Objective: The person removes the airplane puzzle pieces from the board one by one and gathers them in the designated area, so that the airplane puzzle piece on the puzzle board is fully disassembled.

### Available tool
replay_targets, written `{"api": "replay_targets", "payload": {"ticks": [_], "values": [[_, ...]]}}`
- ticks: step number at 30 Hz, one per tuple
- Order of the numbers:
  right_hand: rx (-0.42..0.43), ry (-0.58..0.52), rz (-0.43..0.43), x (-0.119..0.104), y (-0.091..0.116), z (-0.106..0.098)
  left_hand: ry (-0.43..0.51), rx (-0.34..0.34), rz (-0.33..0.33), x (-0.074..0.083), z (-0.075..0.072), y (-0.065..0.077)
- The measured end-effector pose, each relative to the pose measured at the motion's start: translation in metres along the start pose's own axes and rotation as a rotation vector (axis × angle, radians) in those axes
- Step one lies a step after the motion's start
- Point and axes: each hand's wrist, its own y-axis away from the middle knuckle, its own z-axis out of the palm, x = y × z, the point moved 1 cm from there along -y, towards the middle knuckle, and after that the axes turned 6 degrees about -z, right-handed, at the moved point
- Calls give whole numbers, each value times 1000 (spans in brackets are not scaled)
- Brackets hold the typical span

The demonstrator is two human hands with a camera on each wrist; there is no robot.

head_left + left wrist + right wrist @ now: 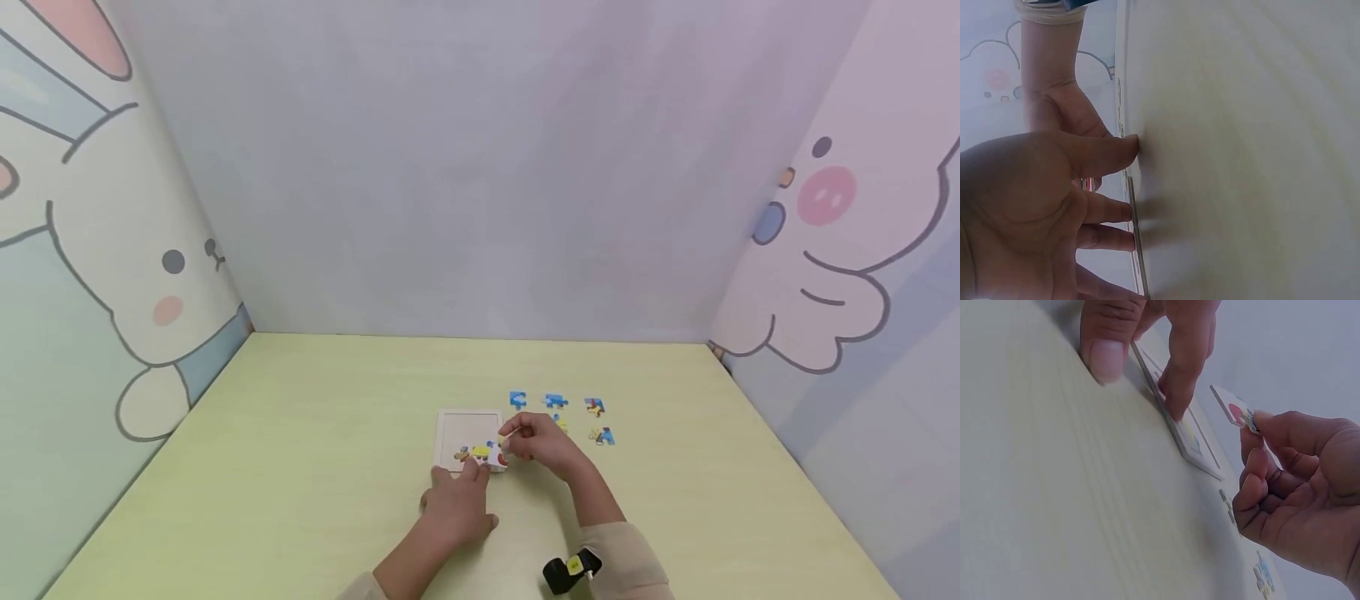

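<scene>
A square, pale jigsaw tray (pixel 468 427) lies on the table, with colourful puzzle pieces (pixel 480 452) along its near side. My left hand (pixel 456 504) reaches from the front, its fingertips resting on the tray's near part and its thumb off to the side. Between thumb and fingers, my right hand (pixel 543 442) pinches a white puzzle piece (pixel 1232 407) with a red patch. The right wrist view has that piece tilted and raised above the tray. Fingers partly cover the tray's near right corner in the head view.
Several loose puzzle pieces lie right of the tray, among them a blue one (pixel 518 400), another blue one (pixel 555 401) and a yellow-and-blue one (pixel 602 436). One yellow piece (pixel 559 423) is partly behind the right hand. Walls with cartoon animals border the table (pixel 300 433).
</scene>
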Motion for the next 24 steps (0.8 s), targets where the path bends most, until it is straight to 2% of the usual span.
{"api": "replay_targets", "payload": {"ticks": [9,16,24], "values": [[111,80,70,12,10,-18,-4,-19,-9,2,-1,0],[118,157,98,16,13,-17,8,-27,-17,1,0,-1],[172,225,114,22,11,-17,-3,-22,-19,2,-1,0]]}}
